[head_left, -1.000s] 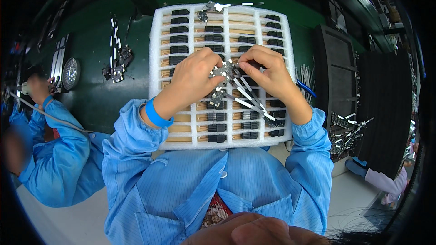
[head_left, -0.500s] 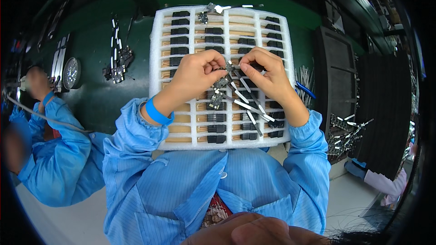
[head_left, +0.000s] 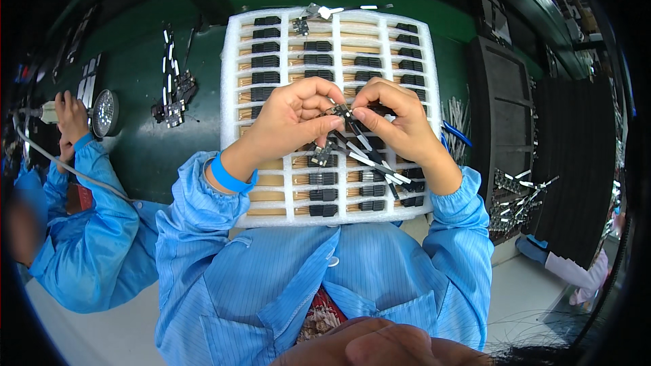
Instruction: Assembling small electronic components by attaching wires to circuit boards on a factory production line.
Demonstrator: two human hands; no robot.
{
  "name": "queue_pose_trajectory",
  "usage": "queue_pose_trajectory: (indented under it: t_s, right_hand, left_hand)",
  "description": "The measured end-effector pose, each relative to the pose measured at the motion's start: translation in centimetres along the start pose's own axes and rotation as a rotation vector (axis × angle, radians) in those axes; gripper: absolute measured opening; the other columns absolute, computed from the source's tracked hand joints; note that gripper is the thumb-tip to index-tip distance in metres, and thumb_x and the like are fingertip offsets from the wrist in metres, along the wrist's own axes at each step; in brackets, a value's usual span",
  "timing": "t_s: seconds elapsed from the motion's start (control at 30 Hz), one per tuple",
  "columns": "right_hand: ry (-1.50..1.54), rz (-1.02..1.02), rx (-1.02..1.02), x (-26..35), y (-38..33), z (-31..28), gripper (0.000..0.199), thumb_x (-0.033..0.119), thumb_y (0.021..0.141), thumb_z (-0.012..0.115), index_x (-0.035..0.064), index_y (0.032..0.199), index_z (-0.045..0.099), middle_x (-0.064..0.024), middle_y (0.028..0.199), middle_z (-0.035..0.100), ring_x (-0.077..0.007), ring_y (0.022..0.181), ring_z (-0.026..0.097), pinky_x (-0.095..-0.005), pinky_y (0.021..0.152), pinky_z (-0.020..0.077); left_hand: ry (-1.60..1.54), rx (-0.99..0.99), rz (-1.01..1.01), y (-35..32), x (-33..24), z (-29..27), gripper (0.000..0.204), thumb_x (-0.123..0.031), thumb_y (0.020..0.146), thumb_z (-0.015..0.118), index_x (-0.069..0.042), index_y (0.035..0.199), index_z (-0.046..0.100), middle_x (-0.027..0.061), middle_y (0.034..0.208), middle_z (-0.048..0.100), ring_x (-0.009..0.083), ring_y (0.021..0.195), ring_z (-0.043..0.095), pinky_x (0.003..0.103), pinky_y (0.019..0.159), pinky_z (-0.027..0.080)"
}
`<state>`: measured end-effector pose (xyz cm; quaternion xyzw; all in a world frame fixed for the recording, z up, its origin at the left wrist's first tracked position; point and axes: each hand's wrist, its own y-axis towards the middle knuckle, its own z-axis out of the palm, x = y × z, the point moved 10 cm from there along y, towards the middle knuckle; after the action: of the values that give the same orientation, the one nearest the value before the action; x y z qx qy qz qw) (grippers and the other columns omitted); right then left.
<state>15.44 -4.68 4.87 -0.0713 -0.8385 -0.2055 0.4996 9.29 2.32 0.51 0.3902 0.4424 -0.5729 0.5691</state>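
Over a white foam tray [head_left: 290,190], my left hand [head_left: 293,118] pinches a small black circuit board [head_left: 337,112] between thumb and fingers. My right hand [head_left: 395,118] has its thumb and forefinger closed at the right edge of the same board, touching the left fingertips. Just what the right fingertips grip there is partly hidden. Black flat cables with white bands [head_left: 369,157] hang from the board toward the lower right. A second small board [head_left: 321,154] dangles below my left fingers.
Rows of black connector parts [head_left: 266,47] fill the tray slots. A board with cables [head_left: 312,12] lies across its far edge. Further assemblies [head_left: 176,98] rest on the green bench at left. Blue-handled pliers [head_left: 457,134] and a black tray [head_left: 505,108] are at right. A co-worker's hand [head_left: 71,118] is at far left.
My hands have come closer together, and the board between them has turned flatter. The hanging cables have swung slightly. At far left, the co-worker's hand has moved.
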Motion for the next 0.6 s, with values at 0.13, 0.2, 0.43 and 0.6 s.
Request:
queue_pose_trajectory:
  t_s: [0.13, 0.2, 0.43, 0.6]
  right_hand:
    - [-0.018, -0.01, 0.005, 0.05, 0.07, 0.0, 0.009, 0.006, 0.077, 0.06, -0.0001, 0.083, 0.057, -0.0076, 0.074, 0.055, -0.0168, 0.067, 0.055, -0.0262, 0.058, 0.043]
    - [-0.021, -0.016, 0.004, 0.15, 0.06, 0.0, 0.009, 0.006, 0.077, 0.06, -0.0001, 0.083, 0.057, -0.0077, 0.074, 0.055, -0.0169, 0.067, 0.055, -0.0262, 0.058, 0.043]
    - [-0.043, 0.006, 0.005, -0.14, -0.02, 0.1, 0.008, 0.005, 0.076, 0.06, -0.0003, 0.082, 0.057, -0.0074, 0.073, 0.056, -0.0159, 0.065, 0.056, -0.0249, 0.056, 0.0435]
    - [-0.059, 0.035, 0.004, -0.55, -0.14, 0.05, 0.008, 0.006, 0.076, 0.061, -0.0001, 0.081, 0.057, -0.0069, 0.071, 0.056, -0.0153, 0.063, 0.056, -0.0245, 0.054, 0.0432]
  left_hand:
    - [-0.005, -0.013, 0.024, 0.11, 0.17, -0.31, 0.023, -0.001, 0.08, 0.059, 0.001, 0.101, 0.048, 0.0096, 0.08, 0.062, 0.0071, 0.059, 0.056, 0.016, 0.05, 0.045]
    - [0.005, -0.029, 0.005, 0.11, 0.38, -0.47, 0.025, -0.001, 0.08, 0.059, 0.001, 0.102, 0.048, 0.0098, 0.081, 0.062, 0.007, 0.059, 0.056, 0.016, 0.051, 0.045]
    - [0.023, -0.041, -0.01, 0.01, 0.77, -0.6, 0.023, 0.0, 0.08, 0.058, 0.002, 0.102, 0.05, 0.0098, 0.081, 0.062, 0.0067, 0.061, 0.056, 0.017, 0.052, 0.046]
    - [0.083, -0.109, 0.024, -0.02, 0.66, -0.93, 0.02, 0.001, 0.079, 0.059, 0.003, 0.098, 0.052, 0.0108, 0.081, 0.062, 0.0074, 0.063, 0.057, 0.018, 0.053, 0.047]
